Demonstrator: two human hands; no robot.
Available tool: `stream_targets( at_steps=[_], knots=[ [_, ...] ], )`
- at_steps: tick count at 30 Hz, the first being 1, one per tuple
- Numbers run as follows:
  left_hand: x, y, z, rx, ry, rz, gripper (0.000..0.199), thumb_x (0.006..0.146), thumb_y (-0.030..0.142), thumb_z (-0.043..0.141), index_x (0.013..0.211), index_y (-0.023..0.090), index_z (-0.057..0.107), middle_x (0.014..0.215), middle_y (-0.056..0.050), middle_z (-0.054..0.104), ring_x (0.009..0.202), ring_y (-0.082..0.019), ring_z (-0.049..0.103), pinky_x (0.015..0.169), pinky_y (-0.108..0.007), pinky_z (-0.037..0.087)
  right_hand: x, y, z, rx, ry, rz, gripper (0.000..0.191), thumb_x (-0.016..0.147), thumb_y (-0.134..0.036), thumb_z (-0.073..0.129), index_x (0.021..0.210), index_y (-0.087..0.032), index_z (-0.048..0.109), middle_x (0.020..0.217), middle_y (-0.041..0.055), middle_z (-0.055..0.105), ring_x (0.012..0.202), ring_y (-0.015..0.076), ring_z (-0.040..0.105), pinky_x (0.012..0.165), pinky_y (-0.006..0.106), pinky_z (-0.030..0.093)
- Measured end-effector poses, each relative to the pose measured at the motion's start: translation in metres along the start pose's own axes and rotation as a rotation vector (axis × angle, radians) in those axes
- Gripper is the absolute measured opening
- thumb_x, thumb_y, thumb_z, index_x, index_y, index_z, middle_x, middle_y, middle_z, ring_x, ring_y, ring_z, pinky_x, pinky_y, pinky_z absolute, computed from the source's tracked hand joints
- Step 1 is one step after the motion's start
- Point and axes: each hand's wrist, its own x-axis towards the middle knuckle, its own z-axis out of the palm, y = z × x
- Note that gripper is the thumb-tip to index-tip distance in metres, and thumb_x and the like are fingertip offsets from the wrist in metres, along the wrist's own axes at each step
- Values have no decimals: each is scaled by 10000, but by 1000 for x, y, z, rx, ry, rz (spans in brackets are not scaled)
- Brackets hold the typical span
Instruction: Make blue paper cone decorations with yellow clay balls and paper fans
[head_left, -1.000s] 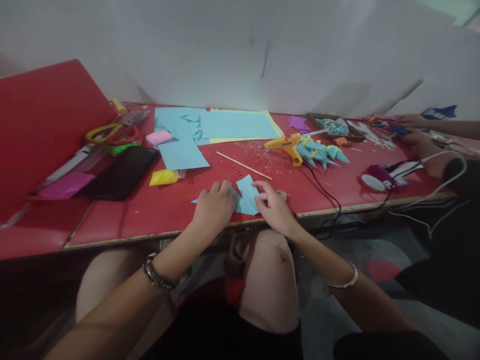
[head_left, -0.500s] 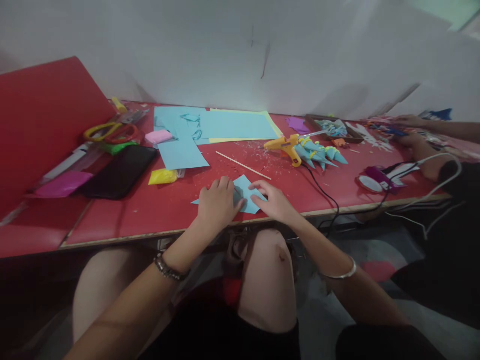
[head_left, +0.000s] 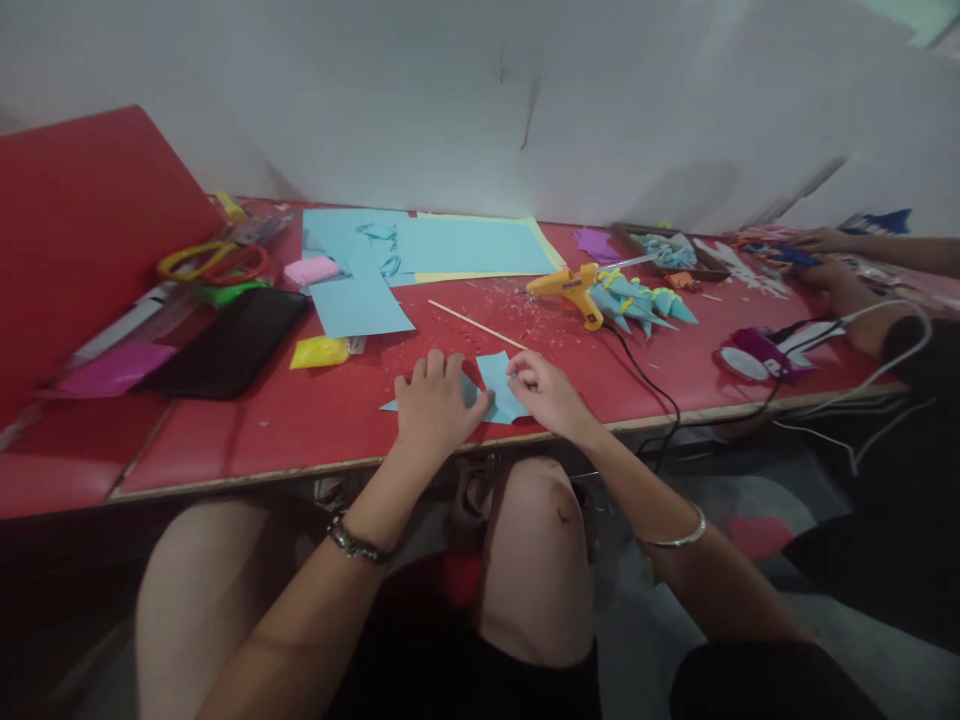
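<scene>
Craft paper (head_left: pixel 493 378) lies on the red tabletop (head_left: pixel 300 430), beneath and between the hands, long axis running left to right; its tip juts past the left hand (head_left: pixel 433 400), spread flat over it; the right hand (head_left: pixel 541 390) bunches its fingers at the right side, grip unclear; pale blue, notched, apparently folded.

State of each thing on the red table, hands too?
Blue paper: partly covered by both hands
Left hand: spread over it
Right hand: curled over its right side
Glue gun: lying on its side
Thin stick: lying flat
Phone: lying flat, dark
Yellow packet: seal unclear
Scissors: open or shut unclear
</scene>
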Motion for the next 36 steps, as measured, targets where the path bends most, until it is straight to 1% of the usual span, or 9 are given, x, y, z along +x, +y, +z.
stream_targets(
  at_steps=[3, 8, 14, 20, 25, 28, 30, 33, 36],
  knots=[
    [0, 0, 0, 0, -9, 11, 536, 791, 534, 448, 1152, 140, 486, 1058, -140, 550, 993, -313, 517, 744, -396, 404, -5, -2, -1, -44, 8, -33, 51, 751, -203, 436, 782, -202, 476, 458, -104, 329, 438, 80, 331, 534, 205, 274],
    [0, -2, -4, -1, -49, 22, 626, 763, 622, 430, 1167, 146, 477, 1081, -153, 540, 1009, -322, 508, 765, -396, 398, -10, -9, -1, -145, 75, -50, 78, 756, -161, 433, 768, -195, 502, 459, -101, 301, 436, 81, 303, 547, 213, 262],
    [1, -1, -6, 0, -90, 11, 708, 735, 674, 424, 1204, 144, 453, 1130, -165, 527, 1034, -333, 498, 794, -411, 391, -14, -11, -3, -223, 79, -38, 103, 772, -159, 446, 781, -192, 543, 470, -90, 341, 446, 86, 323, 564, 217, 270],
    [1, 0, -7, -18, -88, 11, 758, 691, 698, 462, 1199, 135, 461, 1132, -170, 525, 1034, -339, 500, 796, -430, 397, -17, -7, -7, -244, 107, -18, 119, 759, -147, 441, 767, -192, 550, 462, -86, 322, 435, 91, 318, 554, 222, 261],
    [2, 1, -8, -29, -85, 16, 731, 703, 677, 470, 1194, 136, 467, 1112, -167, 528, 1032, -337, 499, 788, -415, 394, -19, 0, -12, -264, 130, -36, 132, 757, -164, 434, 772, -186, 563, 459, -81, 318, 439, 96, 335, 546, 224, 258],
    [1, 1, -7, -41, -81, 13, 732, 701, 681, 466, 1191, 137, 470, 1110, -166, 526, 1030, -336, 497, 792, -414, 391, -20, 5, -16, -289, 159, -14, 138, 755, -170, 428, 771, -186, 564, 466, -75, 325, 443, 99, 344, 534, 224, 263],
    [1, 0, -6, -48, -75, 10, 735, 700, 677, 470, 1196, 135, 467, 1115, -169, 524, 1033, -337, 494, 794, -416, 391, -21, 7, -18, -264, 188, 9, 131, 760, -189, 431, 786, -188, 560, 480, -72, 331, 446, 100, 353, 512, 221, 265],
    [1, -2, -6, -75, -66, 16, 702, 707, 636, 501, 1185, 122, 479, 1105, -173, 526, 1034, -338, 495, 804, -429, 389, -20, 4, -19, -122, 226, 27, 130, 778, -243, 432, 809, -191, 546, 516, -61, 377, 464, 104, 388, 484, 213, 284],
    [4, -7, -8, -217, -53, 60, 571, 723, 550, 545, 1113, 134, 532, 1074, -151, 535, 1025, -318, 500, 835, -439, 374, -17, -6, -16, 60, 288, -7, 126, 770, -269, 442, 787, -185, 534, 612, -24, 487, 555, 117, 473, 522, 215, 349]
  ],
)
